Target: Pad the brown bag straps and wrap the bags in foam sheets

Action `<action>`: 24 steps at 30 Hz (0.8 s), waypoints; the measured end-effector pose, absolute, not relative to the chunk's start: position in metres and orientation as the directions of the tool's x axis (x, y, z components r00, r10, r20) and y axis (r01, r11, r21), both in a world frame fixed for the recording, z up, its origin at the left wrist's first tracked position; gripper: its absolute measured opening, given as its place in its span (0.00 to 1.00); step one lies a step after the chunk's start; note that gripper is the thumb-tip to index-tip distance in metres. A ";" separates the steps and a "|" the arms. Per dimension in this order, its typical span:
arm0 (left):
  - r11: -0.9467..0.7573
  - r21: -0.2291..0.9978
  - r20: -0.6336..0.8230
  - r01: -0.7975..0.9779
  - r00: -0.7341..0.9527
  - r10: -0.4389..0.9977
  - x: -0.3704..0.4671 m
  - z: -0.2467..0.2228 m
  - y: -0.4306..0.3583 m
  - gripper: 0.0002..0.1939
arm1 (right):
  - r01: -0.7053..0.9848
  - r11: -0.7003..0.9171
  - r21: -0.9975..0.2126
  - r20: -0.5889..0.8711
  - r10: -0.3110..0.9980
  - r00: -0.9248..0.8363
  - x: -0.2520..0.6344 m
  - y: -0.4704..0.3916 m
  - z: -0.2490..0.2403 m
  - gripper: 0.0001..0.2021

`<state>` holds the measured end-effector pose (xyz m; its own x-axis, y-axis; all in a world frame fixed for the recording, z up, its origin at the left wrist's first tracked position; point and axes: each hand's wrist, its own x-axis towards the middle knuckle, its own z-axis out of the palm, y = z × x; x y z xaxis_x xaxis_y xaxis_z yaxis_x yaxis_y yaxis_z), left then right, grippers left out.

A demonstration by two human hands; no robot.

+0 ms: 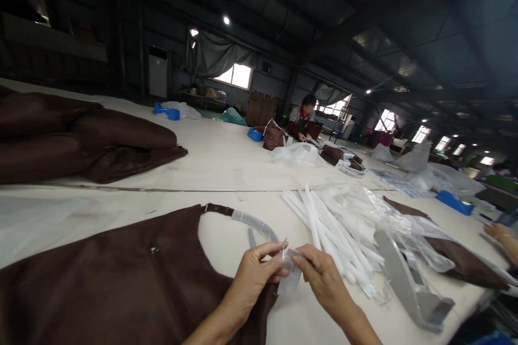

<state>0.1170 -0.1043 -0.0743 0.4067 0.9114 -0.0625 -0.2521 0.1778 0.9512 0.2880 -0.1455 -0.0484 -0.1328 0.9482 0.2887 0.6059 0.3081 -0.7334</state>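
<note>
A large dark brown bag (105, 275) lies flat in front of me, with a metal fitting near its middle. Its strap (218, 208) curves up from the top edge, and a pale plastic wrap (253, 221) covers much of it. Beside the bag's right edge, my left hand (261, 264) pinches a small translucent plastic piece (290, 282) between closed fingers, with a thin pale tip sticking up. From the other side, my right hand (321, 275) grips the same piece with thumb and finger. Whether the strap's end is inside it is hidden by my fingers.
White tubes (319, 221) lie right of my hands, near a grey tape dispenser (410, 280) and crumpled clear plastic (388, 215). More brown bags (81, 135) lie at far left. A co-worker (305, 118) stands across the table; another person's hand (499, 234) shows at right.
</note>
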 end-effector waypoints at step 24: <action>-0.131 0.972 0.196 -0.195 0.364 0.910 0.112 -0.082 -0.101 0.17 | 0.719 0.443 -0.535 0.373 0.888 -0.270 0.281 -0.148 -0.055 0.13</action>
<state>0.1120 -0.1006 -0.0821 0.3642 0.9105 0.1960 -0.1946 -0.1314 0.9720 0.2813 -0.1481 -0.0549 -0.2699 0.8877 0.3730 0.7189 0.4434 -0.5353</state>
